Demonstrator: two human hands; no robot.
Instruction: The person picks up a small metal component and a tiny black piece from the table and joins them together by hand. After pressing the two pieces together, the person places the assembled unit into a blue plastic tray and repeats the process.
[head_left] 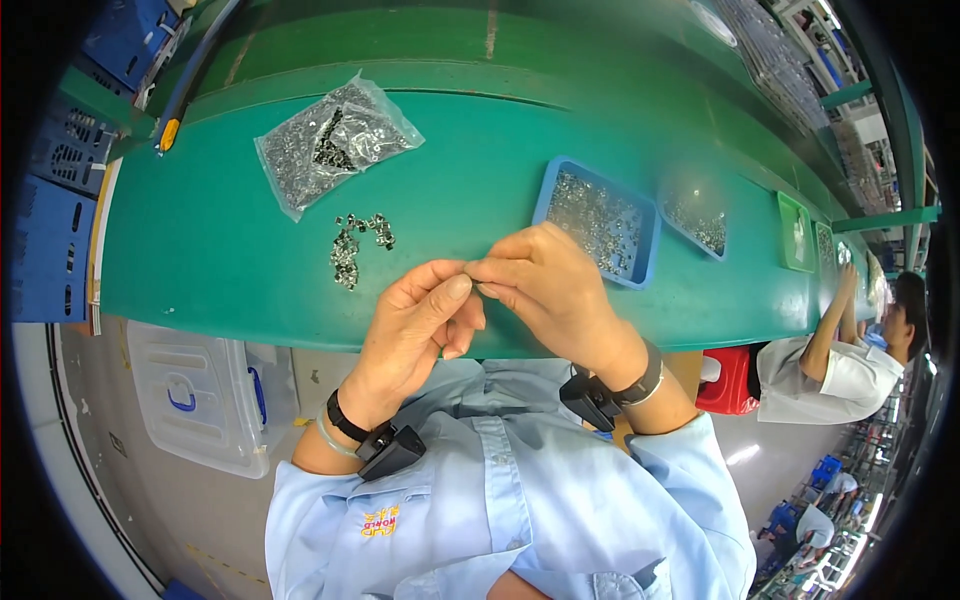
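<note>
At the centre of the frame, the left hand [418, 312] and right hand [553, 287] pinch a tiny piece [476, 281] between meeting fingertips, which mostly hide it; something so small likely needs steadying from both sides. The pile [345, 260], left of centre, lies loose on the worktop [220, 240], probably for easy picking, while the blue tray [650, 245], right of centre, has walls that contain its parts.

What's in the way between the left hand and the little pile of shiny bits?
Nothing I can see: just green tabletop lies between the left hand and the shiny bits. The right hand is on its other side.
</note>
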